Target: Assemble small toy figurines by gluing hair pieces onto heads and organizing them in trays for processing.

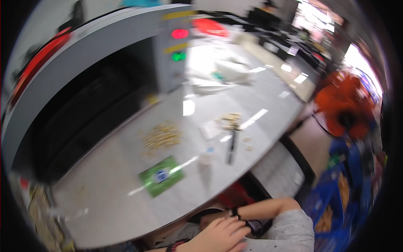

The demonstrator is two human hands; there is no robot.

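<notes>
Close to my body, below the table's near edge, my left hand [220, 236] lies across my right wrist, its fingers stretched out and apart. A dark band shows on my right wrist [234, 213]. My right hand [206, 220] is mostly covered by the left, and its fingers are hidden. On the table in front lies a green packet [156, 187] with a blue and white emblem. Beyond it spreads a pile of small pale pieces [163, 137]. A black-handled tool [231, 148] rests by a second small pile [232, 119]. The picture is blurred by motion.
A grey machine [171, 69] with a dark opening, a red light and a green light stands on the white table [113, 206]. A small white bottle [205, 157] stands near the packet. White bags [231, 69] lie behind. Blue crates [329, 201] and an orange fan-like object [346, 105] are right.
</notes>
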